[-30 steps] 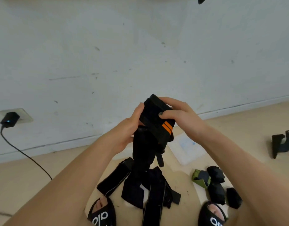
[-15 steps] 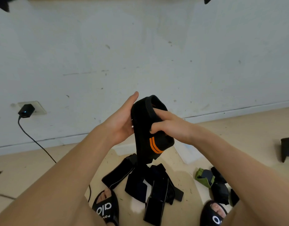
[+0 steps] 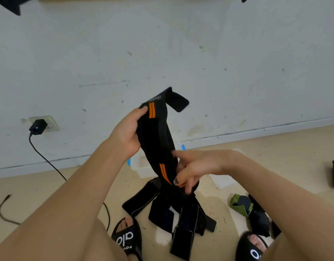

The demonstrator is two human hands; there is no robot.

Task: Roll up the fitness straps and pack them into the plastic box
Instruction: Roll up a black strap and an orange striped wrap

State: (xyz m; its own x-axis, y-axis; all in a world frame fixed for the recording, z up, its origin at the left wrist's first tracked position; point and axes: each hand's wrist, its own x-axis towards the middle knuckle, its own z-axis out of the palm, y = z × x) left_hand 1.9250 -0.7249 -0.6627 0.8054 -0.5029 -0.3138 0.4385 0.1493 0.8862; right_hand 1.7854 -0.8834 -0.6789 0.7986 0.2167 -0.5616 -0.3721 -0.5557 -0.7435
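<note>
We hold the black fitness strap (image 3: 156,140) with orange stripes up in the air before the white wall (image 3: 181,53), its long axis running nearly upright, leaning a little to the left at the top, where the free end folds over and points right. Our left hand (image 3: 127,135) grips its upper part with thumb and fingers curled round it, and our right hand (image 3: 192,167) pinches its lower part. Below, more black straps (image 3: 173,210) lie piled on the floor (image 3: 49,185) between our sandals, with the plastic box (image 3: 143,164) just beyond, near the wall.
</note>
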